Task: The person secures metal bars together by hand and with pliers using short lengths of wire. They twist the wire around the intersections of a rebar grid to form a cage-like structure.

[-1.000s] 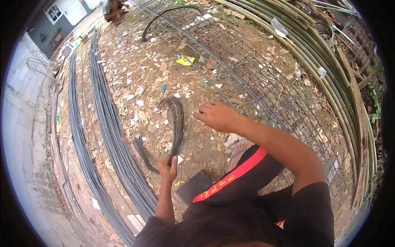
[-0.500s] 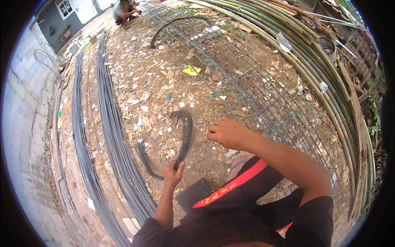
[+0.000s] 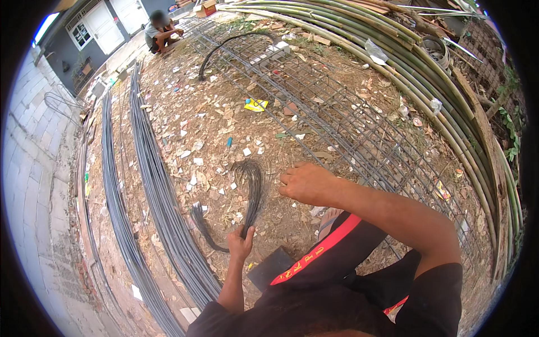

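My left hand is closed round the middle of a bundle of thin dark binding wire. One end of the bundle rises and frays out above the fist, and the other curves away to the left, low over the littered ground. To the right, my right hand is held apart from the bundle with its fingers curled in and bent down. Whatever those fingers may hold is too small or hidden to make out. Beyond the right hand lies a long rebar cage of dark steel bars.
Two long stacks of steel rods run along the left, beside a grey block wall. Bamboo poles are piled on the right. A dark slab lies by my leg. Far off, another person squats near a building.
The view has tilted up slightly, so the far person and building show more. My left hand still grips the wire; the right hand keeps nearly the same curled pose.
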Demonstrator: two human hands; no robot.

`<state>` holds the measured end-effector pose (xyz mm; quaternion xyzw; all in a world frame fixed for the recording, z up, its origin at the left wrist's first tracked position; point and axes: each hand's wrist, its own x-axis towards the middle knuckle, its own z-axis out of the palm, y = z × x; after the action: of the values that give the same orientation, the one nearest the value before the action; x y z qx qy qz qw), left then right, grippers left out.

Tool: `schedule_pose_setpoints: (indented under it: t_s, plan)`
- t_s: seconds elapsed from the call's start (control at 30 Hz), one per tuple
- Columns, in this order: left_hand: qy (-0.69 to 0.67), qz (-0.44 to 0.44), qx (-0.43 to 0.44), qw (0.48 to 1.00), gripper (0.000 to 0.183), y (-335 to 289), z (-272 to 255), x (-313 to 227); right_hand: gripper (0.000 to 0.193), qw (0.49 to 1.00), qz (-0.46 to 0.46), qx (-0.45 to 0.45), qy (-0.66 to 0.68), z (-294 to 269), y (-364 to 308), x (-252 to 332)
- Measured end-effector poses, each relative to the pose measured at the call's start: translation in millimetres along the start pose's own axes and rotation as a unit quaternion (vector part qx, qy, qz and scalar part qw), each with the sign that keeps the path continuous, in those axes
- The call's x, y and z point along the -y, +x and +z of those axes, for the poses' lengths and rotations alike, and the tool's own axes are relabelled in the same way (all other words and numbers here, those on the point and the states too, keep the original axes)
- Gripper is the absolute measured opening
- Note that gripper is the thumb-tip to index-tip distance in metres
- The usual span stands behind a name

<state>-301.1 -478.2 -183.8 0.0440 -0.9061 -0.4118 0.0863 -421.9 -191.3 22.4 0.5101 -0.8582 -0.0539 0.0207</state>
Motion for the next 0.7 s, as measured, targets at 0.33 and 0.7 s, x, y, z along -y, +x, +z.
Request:
schedule_pose_setpoints:
  t_s: [0.33, 0.7]
  plan:
    - [-0.045, 0.044, -0.003, 0.998, 0.043, -7.0, 13.7, 2.8, 0.02, 0.987, 0.064, 0.081, 0.123, 1.8, -9.4, -5.4]
    - [-0.025, 0.036, 0.031, 0.999, 0.042, -6.7, 24.4, 2.4, 0.018, 0.984, 0.074, 0.031, 0.16, 18.0, -36.5, 0.7]
